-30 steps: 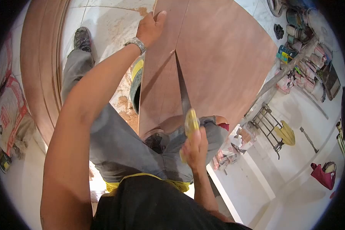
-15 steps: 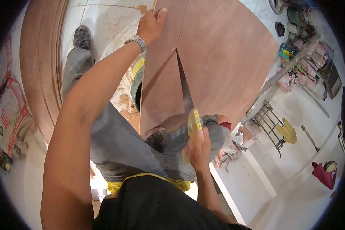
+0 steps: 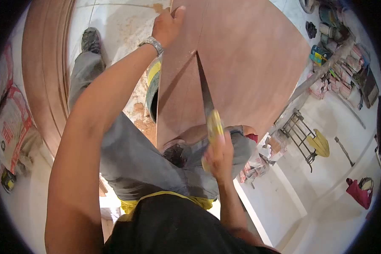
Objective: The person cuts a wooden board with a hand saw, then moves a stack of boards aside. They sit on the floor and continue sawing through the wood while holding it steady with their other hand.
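A handsaw [image 3: 204, 84] with a yellow handle is gripped in my right hand [image 3: 222, 156], whose fingers wrap round the handle. Its blade slants up and away from me, the far end in a cut in the reddish-brown plywood sheet [image 3: 249, 63]. A thin line runs on across the sheet beyond the blade. My left hand [image 3: 167, 27], with a metal watch on the wrist, holds the sheet's left edge farther up, fingers partly hidden. Under that edge shows a dark green, yellow-rimmed round container [image 3: 152, 91]. My legs in grey trousers are by the sheet's near end.
Curved brown wood boards [image 3: 46, 63] stand at the left, near printed sacks [image 3: 12, 127] and a tape measure [image 3: 7, 180]. At the right lie a metal rack [image 3: 296, 131], a yellow shovel blade [image 3: 319, 144], a maroon bag [image 3: 360, 192] and several cans and scraps.
My right hand and the saw have moved slightly up and away from me, the blade sliding along the cut. My left hand stays on the sheet's edge.
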A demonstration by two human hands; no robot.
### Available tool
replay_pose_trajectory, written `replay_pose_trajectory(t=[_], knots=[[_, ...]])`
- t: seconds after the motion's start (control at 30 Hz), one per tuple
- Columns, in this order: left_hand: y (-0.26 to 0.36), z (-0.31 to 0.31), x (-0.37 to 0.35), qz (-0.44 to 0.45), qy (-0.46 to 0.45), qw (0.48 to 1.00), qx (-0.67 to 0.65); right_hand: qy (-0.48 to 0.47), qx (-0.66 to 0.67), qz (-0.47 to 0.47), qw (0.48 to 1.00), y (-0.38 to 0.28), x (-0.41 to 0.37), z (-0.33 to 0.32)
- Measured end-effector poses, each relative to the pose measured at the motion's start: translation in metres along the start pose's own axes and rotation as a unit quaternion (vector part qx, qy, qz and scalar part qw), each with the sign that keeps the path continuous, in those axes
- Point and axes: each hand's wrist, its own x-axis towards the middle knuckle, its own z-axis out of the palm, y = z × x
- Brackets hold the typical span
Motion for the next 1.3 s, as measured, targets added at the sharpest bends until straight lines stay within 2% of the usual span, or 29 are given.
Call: replay_pose_trajectory(t=[0.03, 0.07, 0.1, 0.13, 0.2, 0.23, 0.27, 0.3, 0.37, 0.43, 0.47, 0.53, 0.57, 0.67, 0.7, 0.73, 0.8, 0.93, 1.07, 1.13, 1.17, 1.27, 1.3], knots=[[-0.002, 0.001, -0.001, -0.012, -0.010, 1.000, 0.009, -0.016, 0.052, 0.064, 0.997, -0.008, -0.020, -0.009], [-0.003, 0.000, 0.001, -0.018, -0.020, 0.999, 0.017, -0.018, 0.055, 0.061, 0.996, -0.012, -0.019, -0.009], [-0.003, 0.000, 0.006, 0.002, -0.008, 1.000, 0.015, -0.028, -0.112, -0.069, 0.991, -0.013, 0.006, 0.004], [-0.005, 0.000, 0.006, 0.020, 0.001, 1.000, 0.012, 0.006, -0.276, -0.197, 0.941, -0.014, 0.032, 0.016], [-0.012, 0.007, 0.000, 0.015, -0.001, 0.999, 0.040, 0.131, -0.041, -0.156, 0.978, -0.002, 0.140, 0.081], [-0.021, 0.009, 0.003, -0.007, -0.008, 0.997, 0.077, 0.065, 0.043, -0.144, 0.987, -0.021, 0.188, 0.084], [-0.016, 0.004, 0.012, -0.019, -0.004, 0.993, 0.115, 0.050, 0.052, -0.121, 0.990, -0.029, 0.193, 0.082], [-0.010, 0.002, 0.011, -0.016, -0.016, 0.995, 0.099, 0.038, 0.062, -0.092, 0.993, -0.034, 0.192, 0.080], [0.001, -0.004, 0.003, -0.021, -0.036, 0.997, 0.061, 0.027, 0.006, -0.094, 0.995, -0.022, 0.159, 0.066], [-0.002, 0.001, 0.000, -0.009, -0.002, 1.000, 0.030, 0.032, -0.092, -0.138, 0.986, 0.009, 0.071, 0.038], [-0.005, 0.004, 0.003, -0.002, 0.016, 1.000, 0.014, 0.012, -0.104, -0.110, 0.988, 0.004, 0.030, 0.019], [-0.002, 0.001, 0.005, -0.026, -0.008, 0.999, 0.035, -0.031, -0.055, -0.006, 0.998, -0.016, -0.031, -0.012], [-0.001, -0.001, 0.002, -0.038, -0.024, 0.998, 0.048, -0.045, 0.029, 0.071, 0.996, -0.019, -0.040, -0.017], [0.002, -0.002, 0.001, -0.002, -0.008, 0.998, 0.054, 0.012, -0.124, -0.179, 0.976, 0.006, 0.062, 0.038], [-0.007, 0.002, -0.002, -0.009, -0.025, 0.998, 0.062, 0.095, -0.025, -0.032, 0.995, 0.004, 0.127, 0.076], [-0.020, 0.005, 0.000, -0.018, -0.041, 0.997, 0.069, 0.081, 0.056, -0.076, 0.992, -0.013, 0.173, 0.088], [-0.021, 0.002, 0.023, 0.010, -0.029, 0.997, 0.067, 0.100, 0.037, -0.124, 0.987, -0.061, 0.211, 0.086], [-0.011, 0.004, 0.010, 0.074, 0.000, 0.997, 0.015, 0.081, 0.088, -0.122, 0.985, -0.048, 0.220, 0.085], [0.001, 0.000, 0.000, 0.142, 0.043, 0.989, -0.015, 0.129, 0.096, -0.163, 0.973, -0.045, 0.224, 0.096], [0.020, -0.012, -0.002, 0.051, -0.033, 0.998, 0.003, 0.163, 0.083, -0.208, 0.961, -0.048, 0.219, 0.097], [0.023, -0.017, -0.005, 0.003, -0.069, 0.998, 0.014, 0.156, 0.062, -0.188, 0.968, -0.048, 0.214, 0.099], [-0.004, 0.004, 0.010, 0.041, 0.004, 0.999, -0.008, 0.158, 0.010, -0.125, 0.979, -0.063, 0.219, 0.089], [-0.026, 0.006, 0.021, 0.043, -0.059, 0.996, -0.060, 0.141, -0.008, -0.095, 0.985, -0.068, 0.217, 0.090]])
